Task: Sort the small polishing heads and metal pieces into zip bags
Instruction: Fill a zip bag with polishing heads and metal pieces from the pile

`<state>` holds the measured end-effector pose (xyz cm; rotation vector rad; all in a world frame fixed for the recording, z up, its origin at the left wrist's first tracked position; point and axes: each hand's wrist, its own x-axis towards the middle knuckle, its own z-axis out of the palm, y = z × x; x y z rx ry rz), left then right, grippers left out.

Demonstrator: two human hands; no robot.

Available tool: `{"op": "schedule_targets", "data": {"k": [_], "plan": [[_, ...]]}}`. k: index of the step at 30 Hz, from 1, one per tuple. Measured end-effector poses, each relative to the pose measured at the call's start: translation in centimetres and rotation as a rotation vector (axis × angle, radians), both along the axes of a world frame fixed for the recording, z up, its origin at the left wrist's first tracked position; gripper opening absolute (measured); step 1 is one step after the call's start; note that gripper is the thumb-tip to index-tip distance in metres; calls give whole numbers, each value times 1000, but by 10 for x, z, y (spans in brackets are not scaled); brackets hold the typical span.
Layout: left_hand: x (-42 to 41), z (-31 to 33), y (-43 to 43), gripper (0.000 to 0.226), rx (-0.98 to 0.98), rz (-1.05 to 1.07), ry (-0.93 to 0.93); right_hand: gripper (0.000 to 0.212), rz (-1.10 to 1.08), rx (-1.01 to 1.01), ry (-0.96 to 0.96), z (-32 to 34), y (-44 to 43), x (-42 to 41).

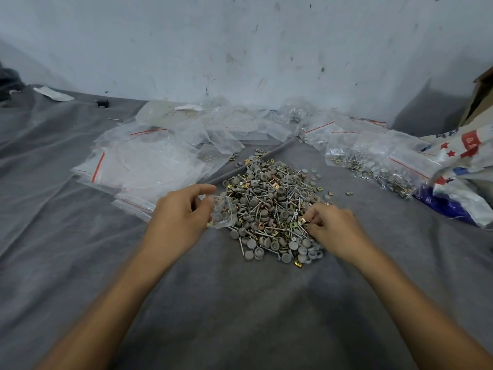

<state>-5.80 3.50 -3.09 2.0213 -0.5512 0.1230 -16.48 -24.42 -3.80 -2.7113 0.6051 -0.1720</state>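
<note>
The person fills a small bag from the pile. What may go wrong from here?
The left hand pinches the small bag by its side, so pieces may miss its mouth and fall.
The right hand picks at the edge of the pile; loose pieces may roll away over the cloth, where a few already lie apart.

Red and blue print on the woven sack [464, 156] is too blurred to read
</note>
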Motion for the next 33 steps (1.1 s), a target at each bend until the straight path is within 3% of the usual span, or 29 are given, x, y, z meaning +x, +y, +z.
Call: {"op": "schedule_targets", "data": {"k": [6, 11, 15, 20, 23, 25, 28, 31, 33], "plan": [[0, 1, 0, 22, 9, 4, -8, 10, 80, 93, -138, 21, 20, 2], [-2, 0, -2, 20, 19, 4, 6, 6, 322, 255, -190, 34, 84, 16], [1, 0, -1, 20, 18, 5, 5, 4, 428, 209, -229, 28, 121, 36], [6, 2, 0, 22, -19, -43, -11, 27, 294, 163, -327, 21, 121, 55], [6, 9, 1, 28, -94, -156, -7, 29, 309, 254, -249, 25, 117, 64], [6, 15, 5, 28, -160, -209, 13, 18, 323, 365, -224, 31, 118, 69], [8, 26, 14, 20, -267, -229, 65, 25, 279, 677, -277, 44, 121, 69], [11, 35, 26, 46, -319, -341, 188, 23, 192, 1051, -321, 61, 119, 67], [10, 37, 27, 44, -275, -405, 215, 20, 134, 1232, -329, 71, 114, 65]]}}
